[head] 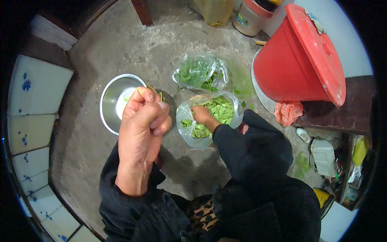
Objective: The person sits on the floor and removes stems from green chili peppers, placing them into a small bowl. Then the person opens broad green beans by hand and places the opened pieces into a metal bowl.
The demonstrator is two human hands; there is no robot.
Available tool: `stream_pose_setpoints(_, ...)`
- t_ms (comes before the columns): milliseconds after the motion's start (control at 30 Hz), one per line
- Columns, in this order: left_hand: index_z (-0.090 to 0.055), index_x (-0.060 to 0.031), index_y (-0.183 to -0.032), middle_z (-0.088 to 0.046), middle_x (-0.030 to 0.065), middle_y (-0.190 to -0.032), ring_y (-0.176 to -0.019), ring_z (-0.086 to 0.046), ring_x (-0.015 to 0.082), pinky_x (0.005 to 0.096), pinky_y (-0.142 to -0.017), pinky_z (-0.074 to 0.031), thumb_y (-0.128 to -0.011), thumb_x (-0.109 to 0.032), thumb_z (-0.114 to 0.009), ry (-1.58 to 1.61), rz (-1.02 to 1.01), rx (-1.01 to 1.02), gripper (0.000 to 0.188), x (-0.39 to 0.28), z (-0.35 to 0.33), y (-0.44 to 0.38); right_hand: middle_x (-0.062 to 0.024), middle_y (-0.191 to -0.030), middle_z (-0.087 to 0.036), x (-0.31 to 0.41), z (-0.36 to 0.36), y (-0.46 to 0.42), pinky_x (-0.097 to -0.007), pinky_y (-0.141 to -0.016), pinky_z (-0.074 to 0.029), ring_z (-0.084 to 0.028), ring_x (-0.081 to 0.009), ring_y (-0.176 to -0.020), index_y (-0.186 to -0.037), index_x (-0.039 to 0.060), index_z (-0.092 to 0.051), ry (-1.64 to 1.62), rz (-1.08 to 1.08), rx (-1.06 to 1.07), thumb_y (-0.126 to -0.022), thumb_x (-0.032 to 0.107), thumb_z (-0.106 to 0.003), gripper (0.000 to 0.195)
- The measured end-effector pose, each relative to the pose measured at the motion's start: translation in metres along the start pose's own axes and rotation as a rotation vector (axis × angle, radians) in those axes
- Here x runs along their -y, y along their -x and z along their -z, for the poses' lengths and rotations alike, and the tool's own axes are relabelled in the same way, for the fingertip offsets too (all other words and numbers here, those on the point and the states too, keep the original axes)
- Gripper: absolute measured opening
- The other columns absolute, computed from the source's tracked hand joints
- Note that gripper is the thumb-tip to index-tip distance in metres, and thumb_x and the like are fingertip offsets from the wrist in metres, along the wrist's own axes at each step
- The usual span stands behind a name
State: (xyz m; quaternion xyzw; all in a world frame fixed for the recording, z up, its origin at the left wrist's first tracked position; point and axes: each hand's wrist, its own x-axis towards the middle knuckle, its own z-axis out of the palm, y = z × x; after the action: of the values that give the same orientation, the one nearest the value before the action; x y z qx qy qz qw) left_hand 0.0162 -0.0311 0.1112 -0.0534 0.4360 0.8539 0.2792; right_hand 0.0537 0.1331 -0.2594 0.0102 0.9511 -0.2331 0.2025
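Note:
My left hand [145, 121] is raised close to the camera, its fingers curled tightly together. A thin green strand [162, 96] sticks out past the fingertips; whether more is inside the fist is hidden. Behind that hand, a steel basin [109, 104] stands on the floor with a bit of green in it, partly covered from view. To the right, my right hand [203, 115] reaches into an open clear plastic bag [198, 142] of flat green bean pods [222, 108]. Its fingertips are among the pods and the bag's folds, so their grip does not show.
Beyond the beans lies another plastic bag [201, 71] with leafy greens. A lidded red bucket [287, 63] stands at right, near a dark wooden shelf [335, 116] and a crumpled red plastic bag [288, 112]. White tiles [39, 87] with blue flowers line the left side.

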Motion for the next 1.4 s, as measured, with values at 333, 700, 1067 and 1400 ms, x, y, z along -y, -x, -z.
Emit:
stream_pose_setpoints(333,-0.044,-0.0078,-0.083,-0.041,-0.0006,-0.068,-0.05,-0.031,0.0053,0.0198,-0.044,-0.026,-0.074,0.006,-0.048,0.042,0.007,0.113,0.017,-0.003,0.008,0.001,-0.0038,-0.07,-0.058,-0.057,0.061,0.031,-0.0271,-0.047,-0.045,-0.052,-0.0108,-0.051,-0.095,0.0048,-0.056,-0.911,-0.368,-0.004,-0.077,0.006,-0.06,0.019)
stream_pose_setpoints(700,-0.05,-0.0033,-0.086,-0.052,0.0071,-0.078,-0.052,-0.036,0.0068,0.0188,-0.043,-0.028,-0.072,0.003,-0.049,0.014,0.152,0.264,0.016,0.005,0.003,-0.002,-0.001,-0.081,-0.058,-0.023,0.182,0.075,-0.0215,-0.053,-0.047,-0.055,-0.0092,-0.062,-0.109,0.0063,-0.051,-1.276,-0.211,0.279,-0.075,0.003,-0.062,0.036)
stream_pose_setpoints(1067,-0.055,-0.0011,-0.094,-0.049,-0.003,-0.065,-0.05,-0.038,0.0029,0.0174,-0.042,-0.028,-0.081,-0.011,-0.057,-0.514,0.049,0.236,0.016,0.016,-0.007,0.009,-0.0006,-0.082,-0.056,0.12,0.332,0.157,-0.0209,-0.056,-0.044,-0.052,-0.0067,-0.063,-0.104,0.0025,-0.052,-1.091,0.355,-0.042,-0.076,0.01,-0.065,0.032)
stream_pose_setpoints(1400,-0.061,0.0007,-0.081,-0.052,-0.003,-0.06,-0.051,-0.042,0.0021,0.0183,-0.045,-0.032,-0.08,-0.01,-0.054,-0.75,-0.108,0.169,0.013,0.009,-0.007,0.008,0.0044,-0.072,-0.048,0.126,0.342,0.165,-0.0166,-0.043,-0.027,-0.037,-0.0024,-0.056,-0.095,0.0079,-0.048,-1.33,0.232,-0.012,-0.08,0.023,-0.062,0.025)
